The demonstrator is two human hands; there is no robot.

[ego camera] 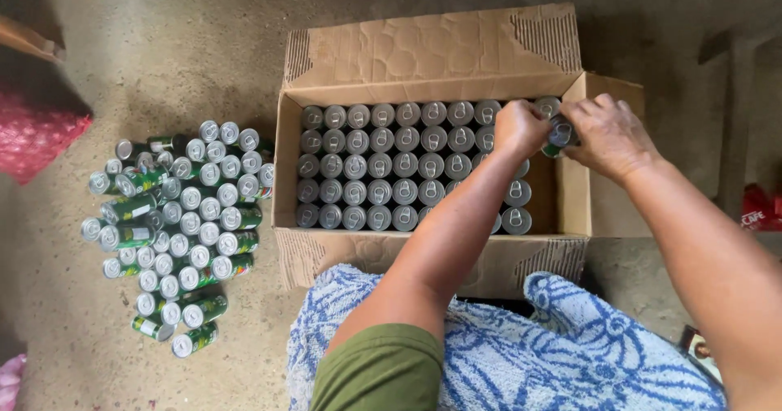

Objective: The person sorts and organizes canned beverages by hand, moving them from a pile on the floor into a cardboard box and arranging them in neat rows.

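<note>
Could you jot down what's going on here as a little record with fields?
Setting: concrete floor, seen from above
Container: open cardboard box, nearly full of upright cans
Left hand: at the box's far right corner, touching a can
Right hand: gripping a green can over the box's right edge
Beside the box: loose pile of green cans, some upright, some lying
Lap: blue and white patterned cloth

The cardboard box (423, 252) is packed with upright cans (381, 167) — room is left only at its right end, where both hands (521, 127) are crowded. Floor left is blocked by a can pile (179, 224).
</note>
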